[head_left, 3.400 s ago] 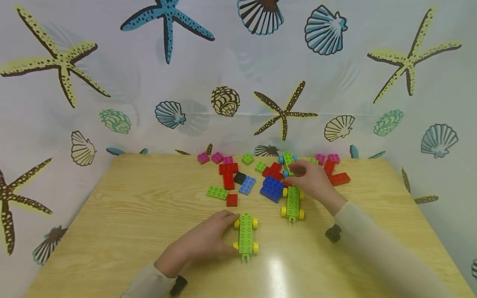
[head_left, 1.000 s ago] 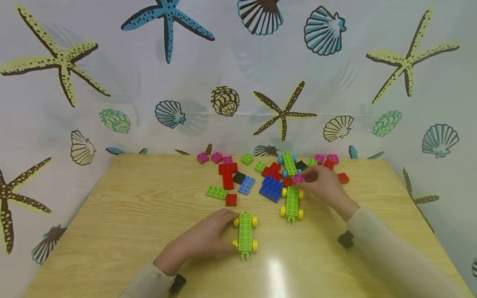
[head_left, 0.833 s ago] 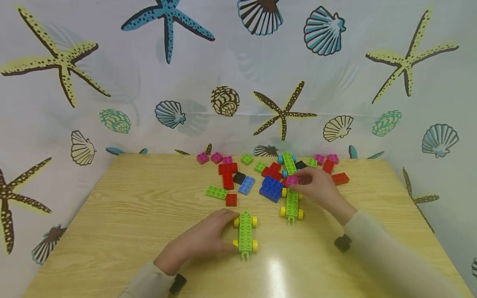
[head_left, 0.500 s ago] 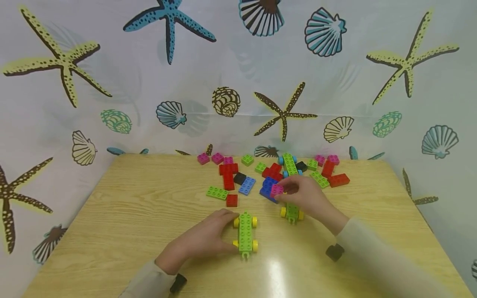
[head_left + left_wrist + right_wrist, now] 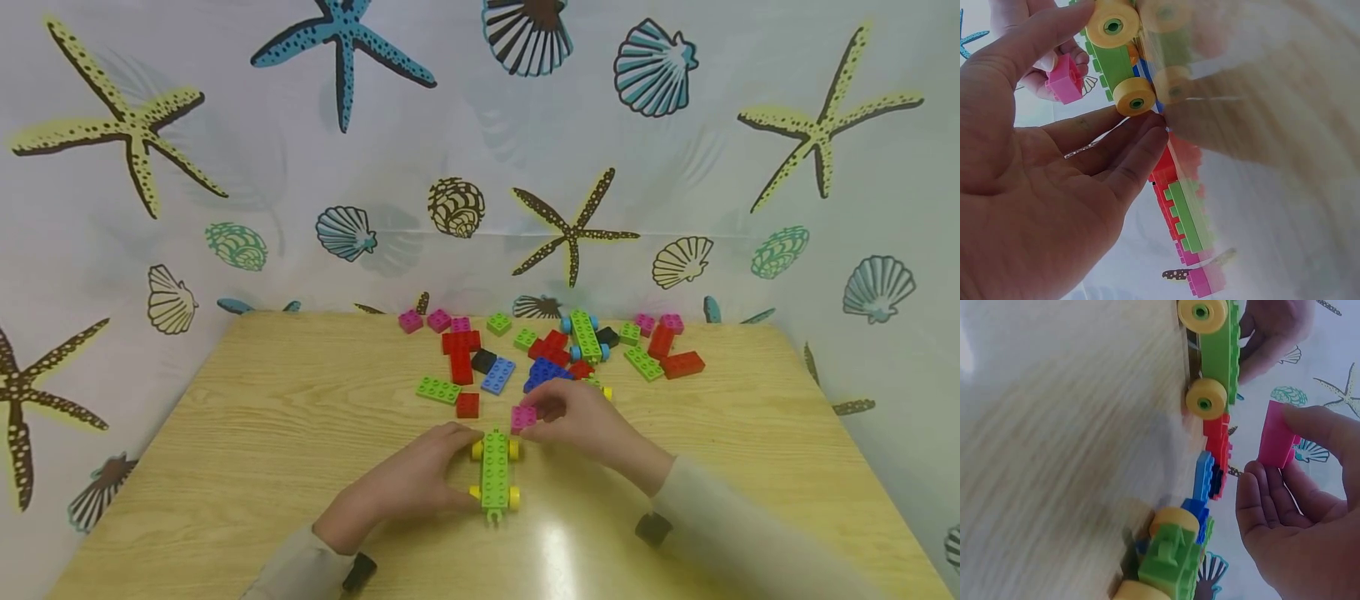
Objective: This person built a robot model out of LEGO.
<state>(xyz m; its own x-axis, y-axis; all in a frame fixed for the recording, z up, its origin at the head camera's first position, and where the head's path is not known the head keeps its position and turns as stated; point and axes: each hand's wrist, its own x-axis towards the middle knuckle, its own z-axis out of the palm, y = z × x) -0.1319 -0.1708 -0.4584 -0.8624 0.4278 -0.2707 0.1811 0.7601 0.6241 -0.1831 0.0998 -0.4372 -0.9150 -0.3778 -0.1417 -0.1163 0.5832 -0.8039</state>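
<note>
On the wooden table (image 5: 300,467) stands a green building-block car base (image 5: 495,475) with yellow wheels. My left hand (image 5: 412,477) holds it from the left side, thumb at one wheel (image 5: 1113,25) and fingertips by the other. A pink square brick (image 5: 523,419) is pinched between thumb and fingers of my right hand (image 5: 592,425). In the right wrist view the pink brick (image 5: 1277,434) is raised above the table, apart from the car base. Behind the right hand, a second car base with yellow wheels (image 5: 607,392) is mostly hidden.
A blue-wheeled car base (image 5: 585,336) stands farther back. Blue bricks (image 5: 546,372), red bricks (image 5: 461,362), a light blue plate (image 5: 498,375), green plates (image 5: 438,389) and pink bricks (image 5: 410,321) lie scattered there. A shell-print cloth (image 5: 405,275) hangs behind the table.
My right hand has come from the back right towards the front left, carrying a pink brick past the second car base. The left hand stays in place on the nearest car base.
</note>
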